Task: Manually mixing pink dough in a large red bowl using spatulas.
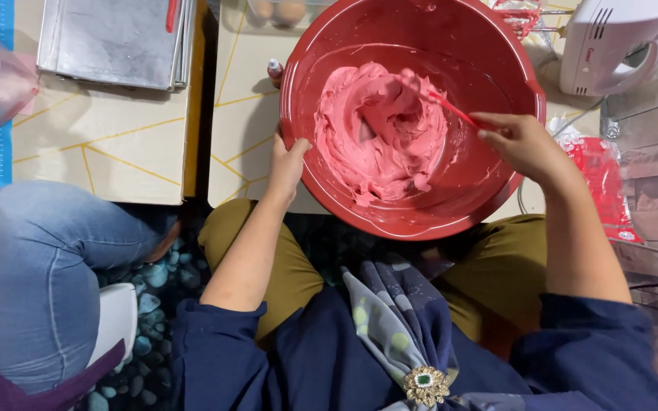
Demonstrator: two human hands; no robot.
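head view: one red bowl [329,46] is sitting on the edge of a low cream table [241,122], holding one mound of pink batter [378,129]. left hand [287,164] is gripping the bowl's rim, fingers curled over the near-left edge. right hand [523,144] is reaching inside the bowl, fingers clenching around one red spatula [451,109] whose blade is sinking into the batter. one white hand mixer [618,42] is lying at the top right, one red plastic bag [599,179] is lying just beside the bowl, one small bottle [275,70] is standing at the bowl's left. one stack of metal trays [112,38] is resting on a second table [108,144]. another person's jeans-clad knee [47,259] is showing at the left.
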